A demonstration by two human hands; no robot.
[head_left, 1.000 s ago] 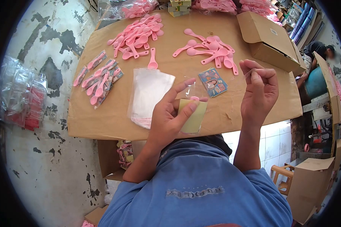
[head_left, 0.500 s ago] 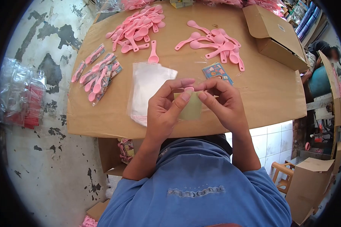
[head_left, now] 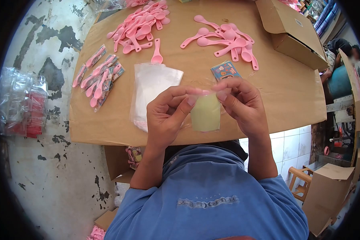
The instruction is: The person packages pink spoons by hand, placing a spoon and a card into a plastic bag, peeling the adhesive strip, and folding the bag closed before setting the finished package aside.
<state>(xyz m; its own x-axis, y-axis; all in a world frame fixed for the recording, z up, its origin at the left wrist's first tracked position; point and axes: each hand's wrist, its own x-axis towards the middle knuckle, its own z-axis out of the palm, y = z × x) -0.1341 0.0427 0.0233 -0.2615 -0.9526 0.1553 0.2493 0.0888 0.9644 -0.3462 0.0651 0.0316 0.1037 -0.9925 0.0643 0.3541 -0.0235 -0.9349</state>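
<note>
A small clear packet with a pale green card (head_left: 206,113) hangs between my hands, a bit of pink showing at its top edge. My left hand (head_left: 168,114) pinches the top left corner and my right hand (head_left: 244,106) the top right. Behind my left hand lies a stack of clear bags (head_left: 150,90), with one pink spoon (head_left: 157,52) touching its far edge. Past my right hand are blue printed cards (head_left: 225,71). A loose group of pink spoons (head_left: 228,40) is farther back.
A big heap of pink spoons (head_left: 142,24) is at the back left, with packed spoons (head_left: 100,80) nearer. An open cardboard box (head_left: 292,36) stands back right. Beyond the table's right side, a person (head_left: 340,50) leans beside a teal object (head_left: 342,85).
My hands have moved slightly apart. The packet with the green card hangs lower and shows more of its face. The view has shifted a little.
</note>
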